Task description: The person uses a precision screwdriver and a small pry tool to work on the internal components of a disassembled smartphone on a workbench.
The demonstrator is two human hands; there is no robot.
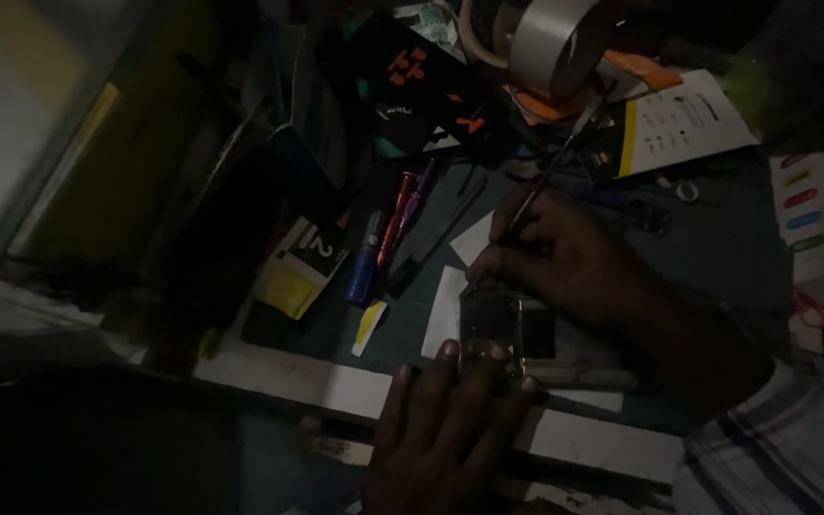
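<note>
My left hand (pixel 450 420) lies flat at the near edge of the desk, its fingertips pressing on a small dark rectangular device (pixel 493 319) that rests on a white paper sheet (pixel 445 305). My right hand (pixel 560 253) is above the device and grips a thin metal tool (pixel 555 167) like a pen, its tip down at the device's upper edge. The tool's long handle slants up to the right. The scene is very dim, so the device's details are hard to make out.
Several pens (pixel 388 234) lie left of the hands, beside a black-and-yellow card (pixel 298 267). A tape roll (pixel 550 43) and a white leaflet (pixel 684 119) sit at the back. A white box with coloured stripes (pixel 808 215) stands at the right. A white strip (pixel 355 386) edges the desk.
</note>
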